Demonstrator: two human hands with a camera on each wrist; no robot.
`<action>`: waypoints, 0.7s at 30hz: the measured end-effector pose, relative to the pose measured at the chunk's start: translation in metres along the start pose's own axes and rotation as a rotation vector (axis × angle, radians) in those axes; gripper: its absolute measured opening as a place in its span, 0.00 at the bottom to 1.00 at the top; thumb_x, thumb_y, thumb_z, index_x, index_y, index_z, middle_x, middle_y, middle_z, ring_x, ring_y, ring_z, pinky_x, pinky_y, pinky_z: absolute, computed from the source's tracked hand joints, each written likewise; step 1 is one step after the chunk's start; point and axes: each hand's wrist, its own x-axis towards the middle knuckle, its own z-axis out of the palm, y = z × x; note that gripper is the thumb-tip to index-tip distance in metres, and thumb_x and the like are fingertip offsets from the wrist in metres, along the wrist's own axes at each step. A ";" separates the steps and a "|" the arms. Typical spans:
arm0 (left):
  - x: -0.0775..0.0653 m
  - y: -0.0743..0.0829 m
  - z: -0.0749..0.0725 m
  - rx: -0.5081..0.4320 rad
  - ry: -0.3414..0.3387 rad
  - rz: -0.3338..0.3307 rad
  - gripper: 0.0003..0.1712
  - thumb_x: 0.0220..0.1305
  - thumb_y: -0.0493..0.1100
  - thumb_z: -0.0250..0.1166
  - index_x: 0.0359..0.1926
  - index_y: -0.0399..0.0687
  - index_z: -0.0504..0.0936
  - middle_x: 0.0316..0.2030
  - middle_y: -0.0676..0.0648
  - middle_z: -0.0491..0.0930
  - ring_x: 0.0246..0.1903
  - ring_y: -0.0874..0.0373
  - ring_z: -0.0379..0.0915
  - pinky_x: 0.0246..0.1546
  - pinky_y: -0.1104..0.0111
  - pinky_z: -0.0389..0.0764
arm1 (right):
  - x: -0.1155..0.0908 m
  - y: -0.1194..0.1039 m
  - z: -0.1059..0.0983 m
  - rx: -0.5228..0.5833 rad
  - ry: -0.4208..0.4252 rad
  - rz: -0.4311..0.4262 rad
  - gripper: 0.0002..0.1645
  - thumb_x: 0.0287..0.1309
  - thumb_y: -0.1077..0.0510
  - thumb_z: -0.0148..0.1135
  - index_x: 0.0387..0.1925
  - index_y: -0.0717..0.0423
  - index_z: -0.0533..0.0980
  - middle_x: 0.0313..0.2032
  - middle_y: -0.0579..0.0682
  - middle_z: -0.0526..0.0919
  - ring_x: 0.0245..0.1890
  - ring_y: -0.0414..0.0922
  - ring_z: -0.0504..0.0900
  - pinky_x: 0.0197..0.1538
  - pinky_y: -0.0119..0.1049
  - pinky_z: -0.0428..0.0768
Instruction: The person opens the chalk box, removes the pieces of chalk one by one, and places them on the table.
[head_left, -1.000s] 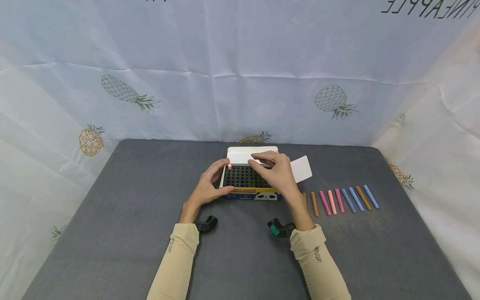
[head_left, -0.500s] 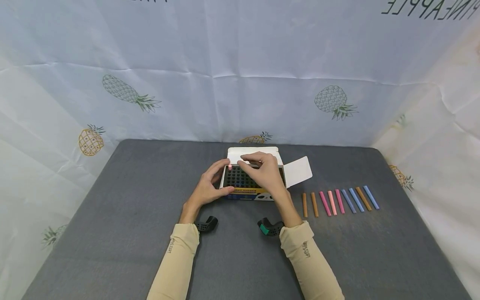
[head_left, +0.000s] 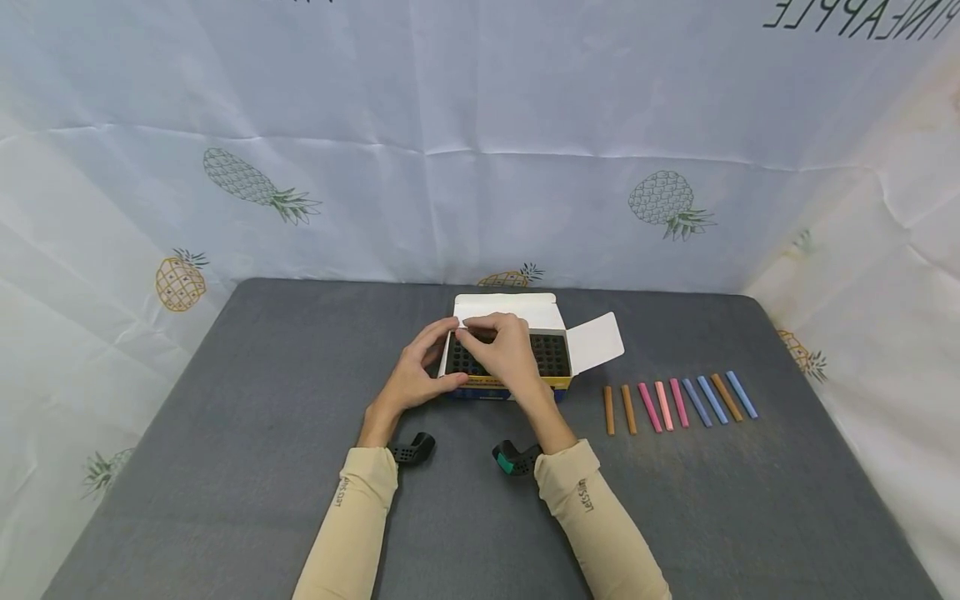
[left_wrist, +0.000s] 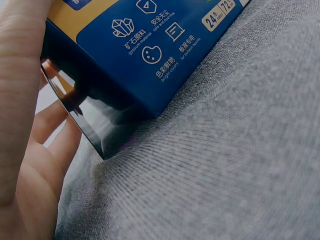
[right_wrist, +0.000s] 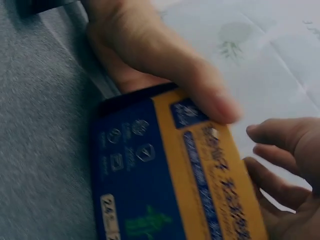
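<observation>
A blue and yellow chalk box (head_left: 517,383) stands with its white lid raised, showing a black insert (head_left: 551,354) full of round holes. My left hand (head_left: 415,372) grips its left end, thumb along the front and fingers round the back corner. In the right wrist view the left thumb (right_wrist: 220,107) presses the yellow band. My right hand (head_left: 504,350) reaches over the insert, its fingertips at the back left corner by the left fingers. Its fingers (right_wrist: 285,145) stand apart in the right wrist view, with nothing visible between them. That corner of the insert is hidden behind them.
Several chalk sticks lie in a row right of the box, among them a brown stick (head_left: 628,408), a pink stick (head_left: 650,407) and a blue stick (head_left: 697,402). A white side flap (head_left: 596,343) sticks out rightward. Patterned cloth (head_left: 465,208) hangs behind the grey table (head_left: 315,350).
My right hand has moved left across the insert to its back left corner. The pink chalk end that showed there is now covered. My left hand and the box have stayed put.
</observation>
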 end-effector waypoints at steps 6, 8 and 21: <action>0.001 0.001 0.000 -0.019 -0.002 -0.002 0.48 0.56 0.33 0.76 0.76 0.42 0.64 0.77 0.38 0.59 0.77 0.37 0.56 0.73 0.41 0.66 | 0.000 0.001 0.013 -0.118 0.052 0.012 0.09 0.63 0.60 0.70 0.41 0.61 0.89 0.32 0.57 0.92 0.29 0.50 0.88 0.33 0.37 0.84; 0.001 0.000 0.001 -0.024 0.001 -0.007 0.49 0.55 0.31 0.76 0.76 0.40 0.64 0.77 0.37 0.58 0.77 0.37 0.56 0.73 0.41 0.66 | 0.000 0.001 0.016 -0.147 0.068 0.024 0.09 0.63 0.60 0.70 0.41 0.61 0.90 0.32 0.56 0.92 0.28 0.50 0.87 0.31 0.34 0.80; 0.000 -0.003 -0.001 -0.016 -0.004 0.001 0.46 0.60 0.41 0.76 0.77 0.48 0.65 0.77 0.41 0.59 0.78 0.39 0.56 0.74 0.44 0.66 | 0.001 -0.005 0.026 -0.251 0.101 0.078 0.08 0.63 0.61 0.68 0.38 0.60 0.90 0.31 0.56 0.91 0.15 0.37 0.70 0.21 0.25 0.63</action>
